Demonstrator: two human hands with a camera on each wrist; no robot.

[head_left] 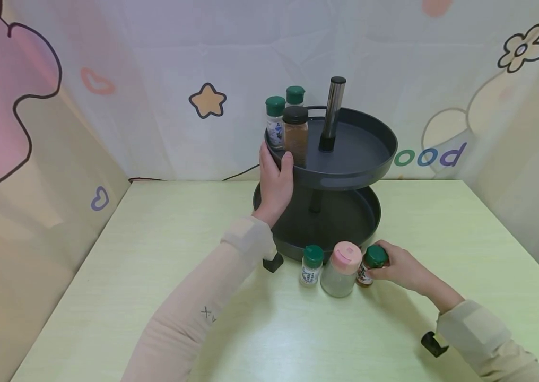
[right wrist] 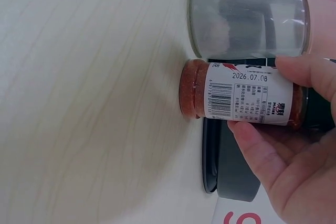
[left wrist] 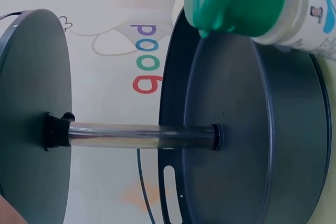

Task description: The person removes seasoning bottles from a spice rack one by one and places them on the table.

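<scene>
A dark two-tier turntable rack stands at the back, its upper tray (head_left: 360,154) above its lower tray (head_left: 333,215). My left hand (head_left: 275,188) rests against the upper tray's left rim, fingers along the outside and thumb near the brown jar (head_left: 296,135). My right hand (head_left: 398,265) grips a green-capped spice jar (right wrist: 247,93) of reddish powder, thumb and fingers on opposite sides. The jar stands upright in front of the lower tray. Left of it are a clear pink-lidded jar (head_left: 339,273) and another green-capped jar (head_left: 311,265).
Two green-capped jars (head_left: 275,122) share the upper tray's left side with the brown jar. A metal post (head_left: 331,116) rises from that tray's middle. Behind the pale table (head_left: 155,254) hangs a printed curtain (head_left: 164,106), with a thin dark cable (head_left: 241,173) along its foot.
</scene>
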